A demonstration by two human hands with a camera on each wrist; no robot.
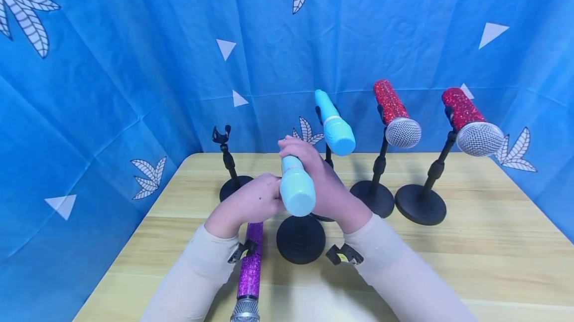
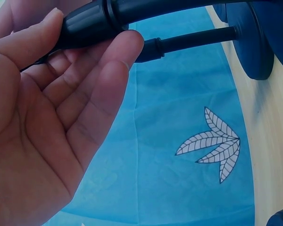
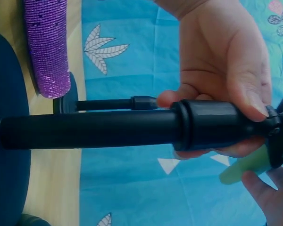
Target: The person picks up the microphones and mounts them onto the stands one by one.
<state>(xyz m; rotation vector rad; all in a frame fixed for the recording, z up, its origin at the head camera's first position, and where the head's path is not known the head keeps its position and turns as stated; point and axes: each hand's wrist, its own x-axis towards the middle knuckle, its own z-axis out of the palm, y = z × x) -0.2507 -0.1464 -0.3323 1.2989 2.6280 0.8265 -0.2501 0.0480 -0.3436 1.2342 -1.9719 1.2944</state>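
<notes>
A light blue microphone (image 1: pixel 298 191) sits at the top of a black desk stand (image 1: pixel 301 240), its rounded head toward me. My left hand (image 1: pixel 257 197) grips the stand's upper collar (image 3: pixel 212 125) between thumb and fingers, seen closely in the left wrist view, where the hand (image 2: pixel 61 108) fills the left side. Over the microphone's handle curls my right hand (image 1: pixel 325 182); in the right wrist view its fingers (image 3: pixel 259 188) touch the handle beside the black clip. A purple glittery microphone (image 1: pixel 251 267) lies on the table under my left forearm.
An empty-clipped black stand (image 1: pixel 227 162) stands at the back left. Behind my right hand, another light blue microphone (image 1: pixel 334 122) rests on its stand. Two red glittery microphones (image 1: pixel 391 100) (image 1: pixel 464 107) on stands are at the right. A blue curtain (image 1: pixel 179 53) hangs around the wooden table (image 1: pixel 484 252).
</notes>
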